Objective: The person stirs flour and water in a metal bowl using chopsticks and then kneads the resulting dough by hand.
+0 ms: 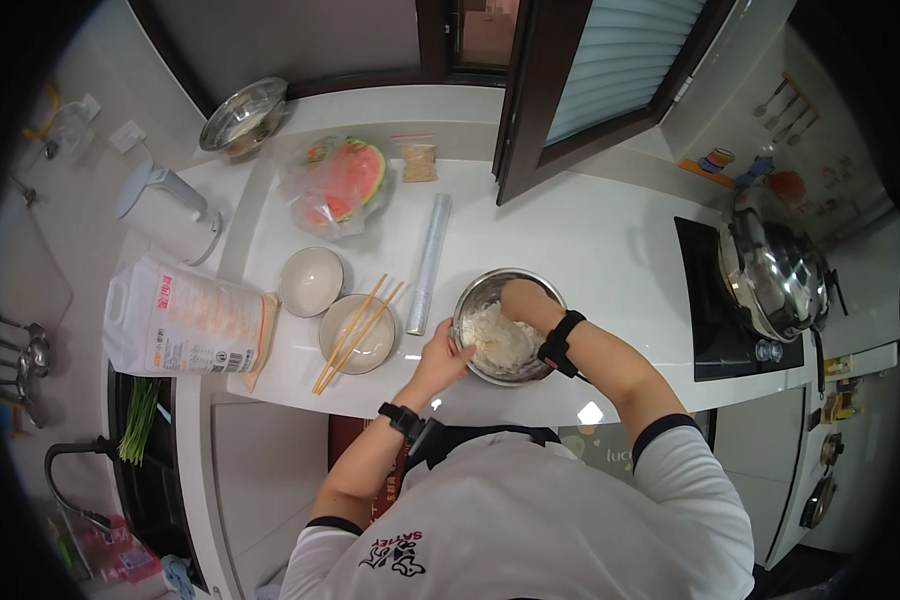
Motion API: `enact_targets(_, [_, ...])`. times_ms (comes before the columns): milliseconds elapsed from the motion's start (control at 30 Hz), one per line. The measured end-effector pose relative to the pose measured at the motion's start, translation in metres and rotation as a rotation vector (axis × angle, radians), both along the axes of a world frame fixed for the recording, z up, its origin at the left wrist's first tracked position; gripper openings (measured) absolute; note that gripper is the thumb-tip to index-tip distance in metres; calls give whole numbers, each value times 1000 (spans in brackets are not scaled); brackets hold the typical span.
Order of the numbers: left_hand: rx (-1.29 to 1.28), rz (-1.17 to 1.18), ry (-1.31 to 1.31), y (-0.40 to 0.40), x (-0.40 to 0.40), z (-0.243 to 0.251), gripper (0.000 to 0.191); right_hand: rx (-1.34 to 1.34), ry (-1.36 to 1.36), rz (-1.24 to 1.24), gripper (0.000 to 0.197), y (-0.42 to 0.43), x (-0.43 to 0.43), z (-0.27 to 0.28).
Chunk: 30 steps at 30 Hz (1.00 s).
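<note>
A stainless steel mixing bowl (481,292) stands near the counter's front edge, holding a pale, floury dough mixture (497,339). My left hand (444,358) grips its left rim, the thumb over the edge. Inside the bowl, my right hand (526,303) is bent down into the mixture at the far side; its fingers are hidden. Left of the bowl lies a long roll of plastic wrap (429,264). Wooden chopsticks (354,339) rest across a cream ceramic bowl (373,346), and a second ceramic bowl (311,281) sits just behind it.
A large flour bag (187,319) and white electric kettle (166,210) stand left. Bagged cut watermelon (345,184) and a small zip bag (419,161) lie behind. The open window sash (540,112) juts over the counter. A steel pot (776,262) sits on the black cooktop (701,300).
</note>
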<state>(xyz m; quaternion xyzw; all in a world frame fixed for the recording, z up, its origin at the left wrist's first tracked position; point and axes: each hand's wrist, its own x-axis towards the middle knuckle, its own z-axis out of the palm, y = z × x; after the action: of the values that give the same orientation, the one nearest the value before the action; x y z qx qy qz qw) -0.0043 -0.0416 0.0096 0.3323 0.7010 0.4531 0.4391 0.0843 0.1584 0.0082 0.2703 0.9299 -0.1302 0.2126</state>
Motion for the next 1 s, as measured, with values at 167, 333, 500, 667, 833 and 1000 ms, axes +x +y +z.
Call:
enact_targets(167, [48, 27, -210, -13, 7, -2, 76, 153, 181, 383, 11, -55, -28, 14])
enact_targets(333, [53, -24, -204, -4, -9, -4, 78, 316, 259, 865, 12, -62, -1, 8])
enact_targets(500, [165, 72, -171, 14, -14, -24, 70, 410, 262, 958, 12, -48, 24, 30])
enact_targets(667, [267, 93, 228, 24, -27, -47, 57, 301, 94, 707, 24, -30, 31, 56])
enact_targets(833, [-57, 19, -49, 14, -17, -1, 52, -32, -188, 400, 27, -42, 33, 70])
enact_targets(1000, [-70, -48, -15, 3, -3, 6, 50, -74, -137, 456, 35, -59, 47, 31])
